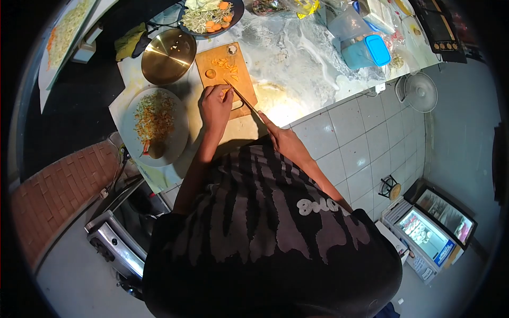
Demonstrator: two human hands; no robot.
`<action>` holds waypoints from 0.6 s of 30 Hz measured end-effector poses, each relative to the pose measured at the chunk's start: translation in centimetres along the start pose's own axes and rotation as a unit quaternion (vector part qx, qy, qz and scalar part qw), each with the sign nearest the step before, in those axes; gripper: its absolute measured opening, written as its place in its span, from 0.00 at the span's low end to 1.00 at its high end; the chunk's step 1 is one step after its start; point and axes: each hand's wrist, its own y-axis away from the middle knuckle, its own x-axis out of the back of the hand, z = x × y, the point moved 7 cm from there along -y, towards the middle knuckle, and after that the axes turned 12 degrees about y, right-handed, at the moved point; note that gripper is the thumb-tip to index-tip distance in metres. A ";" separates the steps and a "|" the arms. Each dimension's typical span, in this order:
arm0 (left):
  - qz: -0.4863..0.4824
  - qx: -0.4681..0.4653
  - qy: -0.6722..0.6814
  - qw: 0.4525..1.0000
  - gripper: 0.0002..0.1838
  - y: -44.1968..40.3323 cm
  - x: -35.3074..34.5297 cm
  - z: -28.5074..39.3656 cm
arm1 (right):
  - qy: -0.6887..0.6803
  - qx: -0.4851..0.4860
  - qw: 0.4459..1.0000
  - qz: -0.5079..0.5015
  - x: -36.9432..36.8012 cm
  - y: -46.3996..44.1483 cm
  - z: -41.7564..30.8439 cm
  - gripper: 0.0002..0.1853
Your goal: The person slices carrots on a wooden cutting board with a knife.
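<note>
My right hand [285, 142] is closed around the handle of a knife [245, 99], its blade slanting up and left over the wooden cutting board [245, 79]. On the board, my left hand [216, 104] has its fingers bent together on a small orange piece, apparently carrot, mostly hidden under the fingertips. The blade lies right beside those fingers. Chopped carrot bits [227, 65] are scattered farther up the board, near a round slice [210, 73] and a small pale lump [231, 49].
Left of the board are a brass-coloured round lid or tray [159, 66] and a white plate [180, 132] of chopped vegetables. A dark plate [238, 18] holds sprouts and carrot chunks behind it. A blue-lidded container [360, 54] stands at the right. A fan [420, 93] stands beyond the table edge.
</note>
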 end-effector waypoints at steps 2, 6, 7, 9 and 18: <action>-0.008 0.001 0.000 1.000 0.07 0.0 0.0 0.1 | -0.004 0.007 1.000 0.008 -0.2 0.1 0.2 0.38; -0.029 0.001 0.008 1.000 0.06 -0.1 0.0 0.0 | -0.014 0.020 0.999 0.022 0.6 0.1 -0.3 0.37; -0.030 0.001 0.007 1.000 0.06 -0.2 0.0 0.0 | -0.010 0.019 0.999 0.024 0.7 0.1 -0.4 0.37; -0.028 -0.010 0.016 0.999 0.06 0.0 0.1 0.1 | -0.009 0.013 1.000 0.020 1.2 0.2 -0.8 0.37; -0.021 -0.012 0.038 0.999 0.08 0.4 0.2 -0.5 | 0.045 -0.013 0.998 0.032 0.0 -0.4 -0.2 0.33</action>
